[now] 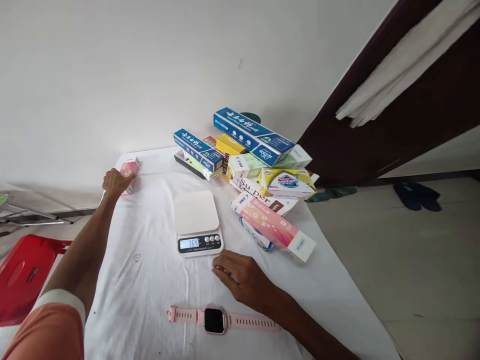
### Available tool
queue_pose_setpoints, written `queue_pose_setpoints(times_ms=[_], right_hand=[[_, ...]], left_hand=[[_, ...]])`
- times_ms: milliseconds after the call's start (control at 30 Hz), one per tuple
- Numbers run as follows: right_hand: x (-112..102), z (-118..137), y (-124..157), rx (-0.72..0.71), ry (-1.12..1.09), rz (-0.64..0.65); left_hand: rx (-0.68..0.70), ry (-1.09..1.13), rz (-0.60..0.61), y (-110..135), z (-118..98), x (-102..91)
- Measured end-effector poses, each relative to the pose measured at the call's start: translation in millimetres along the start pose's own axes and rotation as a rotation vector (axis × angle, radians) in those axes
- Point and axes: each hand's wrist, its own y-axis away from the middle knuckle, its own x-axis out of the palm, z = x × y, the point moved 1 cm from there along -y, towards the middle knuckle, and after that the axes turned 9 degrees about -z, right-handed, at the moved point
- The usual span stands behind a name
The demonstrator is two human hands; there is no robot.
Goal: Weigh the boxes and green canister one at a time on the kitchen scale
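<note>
The small pink box (130, 169) lies at the far left corner of the white-clothed table (150, 280), its long axis running roughly away from the person, near the table's left edge. The left hand (117, 182) is by far the nearer one: its arm reaches out nearly straight, and the hand touches the box from the left with its fingers bent over that side. It covers much of the box, so I cannot tell whether the fingers pinch it or only rest on it. The right hand (243, 275) is well apart from the box, back toward the person and to the right. Its fingers are loosely curled, with nothing seen between them, just beside the near right corner of the kitchen scale (197, 212), whose display reads 36.4. The scale sits between the two hands, so from the box it lies rightward and somewhat nearer the person.
</note>
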Motion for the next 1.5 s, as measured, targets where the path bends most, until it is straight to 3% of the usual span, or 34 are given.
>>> queue_pose_setpoints(times_ms=[100,233,367,500,633,800,967,1133,1233,1333,1400,1500], right_hand=[[6.5,2.2,2.5,0.034,-0.007,0.090],[10.2,-0.6,3.7,0.158,-0.079,0.050],[15.7,-6.5,3.6,0.225,-0.134,-0.035],[20.0,-11.0,6.7,0.121,-0.116,-0.064],[21.3,-13.8,10.5,0.044,-0.102,-0.080],[21.3,-14.6,10.3,0.023,-0.060,-0.075],[20.5,-14.6,11.2,0.021,-0.058,-0.046],[21.5,-16.0,12.9,0.027,-0.064,-0.020],[22.3,-16.0,13.0,0.024,-0.061,-0.021],[22.6,-15.3,12.7,0.015,-0.053,-0.024],[22.5,-14.7,12.5,0.026,-0.046,-0.022],[22.1,-13.9,12.3,0.064,-0.030,-0.003]], left_hand=[[0.023,0.010,-0.071,15.9,-14.8,-12.5],[0.390,0.252,-0.235,61.6,-63.3,-33.3],[0.815,0.542,-0.190,127.4,-147.5,-55.3],[1.147,0.559,-0.133,175.2,-244.8,-71.9],[1.410,0.319,0.012,177.2,-311.8,-68.4],[1.466,0.041,0.189,142.4,-341.2,-56.1],[1.436,0.089,0.211,140.4,-339.8,-73.0],[1.430,0.079,0.084,155.1,-313.1,-124.7],[1.404,0.133,0.040,156.5,-266.6,-161.1],[1.322,0.147,0.123,160.6,-199.2,-175.8],[1.232,0.171,0.190,167.0,-152.5,-166.4],[1.185,0.197,0.323,180.3,-95.3,-130.6]])
